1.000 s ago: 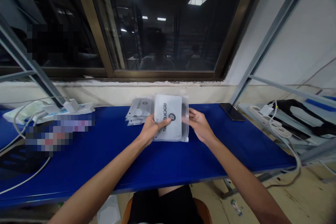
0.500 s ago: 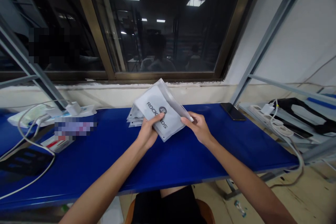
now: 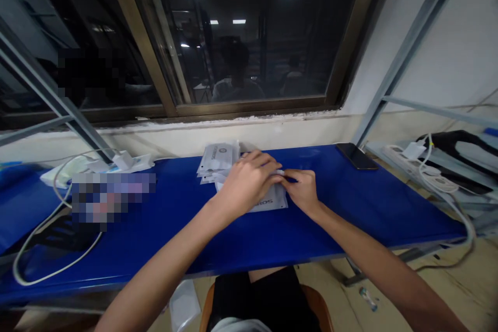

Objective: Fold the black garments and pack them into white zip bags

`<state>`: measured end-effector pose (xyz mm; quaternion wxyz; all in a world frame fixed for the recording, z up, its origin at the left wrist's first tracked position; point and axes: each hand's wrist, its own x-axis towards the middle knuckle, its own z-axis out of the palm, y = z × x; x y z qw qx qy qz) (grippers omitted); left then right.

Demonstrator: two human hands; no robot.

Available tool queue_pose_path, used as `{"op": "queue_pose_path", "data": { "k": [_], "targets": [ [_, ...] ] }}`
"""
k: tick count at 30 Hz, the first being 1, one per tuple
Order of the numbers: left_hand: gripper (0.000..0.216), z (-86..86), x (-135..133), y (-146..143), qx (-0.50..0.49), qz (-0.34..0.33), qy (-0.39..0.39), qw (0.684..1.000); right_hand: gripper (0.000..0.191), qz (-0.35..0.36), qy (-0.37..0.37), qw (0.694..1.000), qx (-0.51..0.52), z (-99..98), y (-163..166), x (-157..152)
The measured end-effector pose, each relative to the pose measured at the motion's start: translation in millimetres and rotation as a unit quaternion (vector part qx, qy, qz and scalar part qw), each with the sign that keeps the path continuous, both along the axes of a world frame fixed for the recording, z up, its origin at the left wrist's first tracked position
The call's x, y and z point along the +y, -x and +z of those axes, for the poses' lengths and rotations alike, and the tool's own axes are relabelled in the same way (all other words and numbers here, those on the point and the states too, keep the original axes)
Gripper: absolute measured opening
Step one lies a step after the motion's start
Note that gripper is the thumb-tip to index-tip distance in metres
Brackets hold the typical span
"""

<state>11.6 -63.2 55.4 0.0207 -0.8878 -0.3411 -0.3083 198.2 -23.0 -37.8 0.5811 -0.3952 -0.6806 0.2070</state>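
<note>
A frosted plastic bag (image 3: pixel 268 204) with dark lettering lies on the blue table, its middle covered by my hands. My left hand (image 3: pixel 252 179) reaches across the bag, fingers bent and thumb closed at its upper right edge. Close beside it, my right hand (image 3: pixel 301 187) pinches the same edge between thumb and fingers. Just behind and to the left is a stack of similar printed bags (image 3: pixel 220 155).
A black phone (image 3: pixel 356 156) lies at the table's back right. White power strips (image 3: pixel 134 164) with cables are at the left, and another power strip (image 3: pixel 400 158) is on the right-hand shelf. Metal posts (image 3: pixel 416 46) rise at both sides, with a window behind.
The bag has gone from held up and tilted to lying flat on the table. My left hand has shifted right, over the bag, to its edge beside my right hand.
</note>
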Motion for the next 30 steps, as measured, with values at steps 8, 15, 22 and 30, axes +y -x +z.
{"op": "queue_pose_path", "data": {
  "k": [8,15,22,30],
  "targets": [
    [0.022,-22.9,26,-12,0.034,0.015,0.009,0.999,0.031,0.033,-0.067,0.976,-0.204,-2.9,-7,6],
    [0.021,-21.8,19,26,0.111,0.056,-0.048,0.991,0.032,0.020,-0.086,0.991,-0.105,9.6,-13,1],
    [0.019,-25.0,23,91,0.058,0.118,0.001,0.991,0.025,-0.069,-0.075,0.995,-0.002,24.9,-30,8],
    [0.018,-3.1,34,72,-0.163,0.072,0.095,0.979,0.036,0.270,0.117,0.937,-0.190,46.9,-32,16]
  ]
}}
